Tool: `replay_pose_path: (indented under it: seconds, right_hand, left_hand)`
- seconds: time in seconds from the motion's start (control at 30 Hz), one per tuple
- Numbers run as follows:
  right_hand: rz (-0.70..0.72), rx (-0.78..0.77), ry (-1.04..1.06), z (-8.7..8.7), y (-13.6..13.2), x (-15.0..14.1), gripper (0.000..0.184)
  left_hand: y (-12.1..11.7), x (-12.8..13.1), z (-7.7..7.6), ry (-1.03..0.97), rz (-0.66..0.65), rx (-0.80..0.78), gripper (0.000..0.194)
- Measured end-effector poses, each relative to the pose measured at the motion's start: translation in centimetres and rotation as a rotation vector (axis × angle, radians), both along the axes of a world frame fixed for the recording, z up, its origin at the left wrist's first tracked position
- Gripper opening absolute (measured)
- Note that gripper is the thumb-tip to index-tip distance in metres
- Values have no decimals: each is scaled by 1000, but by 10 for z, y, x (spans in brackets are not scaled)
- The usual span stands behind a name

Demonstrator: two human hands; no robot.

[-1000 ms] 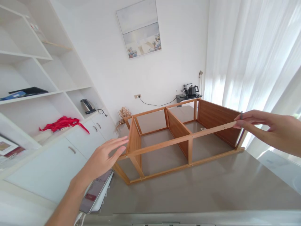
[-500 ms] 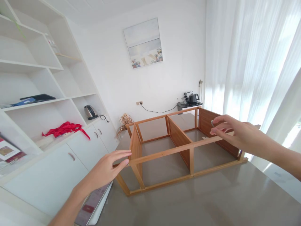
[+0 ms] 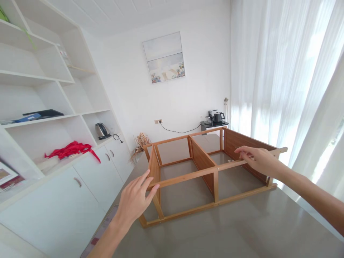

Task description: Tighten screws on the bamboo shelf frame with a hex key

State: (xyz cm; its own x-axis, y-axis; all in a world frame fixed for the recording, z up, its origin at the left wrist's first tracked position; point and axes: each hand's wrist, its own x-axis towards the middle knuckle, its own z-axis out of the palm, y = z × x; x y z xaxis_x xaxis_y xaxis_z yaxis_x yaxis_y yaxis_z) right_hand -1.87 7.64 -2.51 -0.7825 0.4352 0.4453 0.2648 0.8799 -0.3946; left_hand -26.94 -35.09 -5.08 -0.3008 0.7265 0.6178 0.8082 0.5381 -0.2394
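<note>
A wooden shelf rack (image 3: 185, 178) lies on its side on a grey table (image 3: 215, 233), its slats and panels forming open bays. At its near left corner is my left hand (image 3: 135, 193), palm down with fingers spread, resting on or just over the upper rail. My right hand (image 3: 256, 159) is at the right part of the same rail, fingers bent and thumb and forefinger drawn together. What the right fingertips hold, if anything, is too small to make out. Whether that hand touches the rail I cannot tell.
A phone-like flat device (image 3: 100, 229) lies at the table's left edge, partly behind my left forearm. White cabinets (image 3: 67, 193) stand left, with a steel kettle (image 3: 101, 130) and red cloth (image 3: 72, 148). A coffee maker (image 3: 213, 117) is at the back, white curtains (image 3: 274, 71) right.
My right hand has come down toward the upper rail; a small shiny thing showed at its fingertips before. My left hand's fingers have spread and moved slightly right. The view has shifted a little.
</note>
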Motion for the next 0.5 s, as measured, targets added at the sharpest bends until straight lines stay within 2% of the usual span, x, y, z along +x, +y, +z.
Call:
replay_pose_path:
  seconds: [0.17, 0.33, 0.5]
  right_hand:
    - [-12, 75, 12, -13, -4, 5, 34]
    - [-70, 122, 57, -17, -28, 16, 32]
    - [-93, 78, 149, -25, -42, 16, 29]
  left_hand:
    - [-15, -22, -5, 55, -88, 59, 32]
    - [-30, -32, -7, 42, -45, 98, 37]
    - [-28, -32, -3, 53, -43, 133, 38]
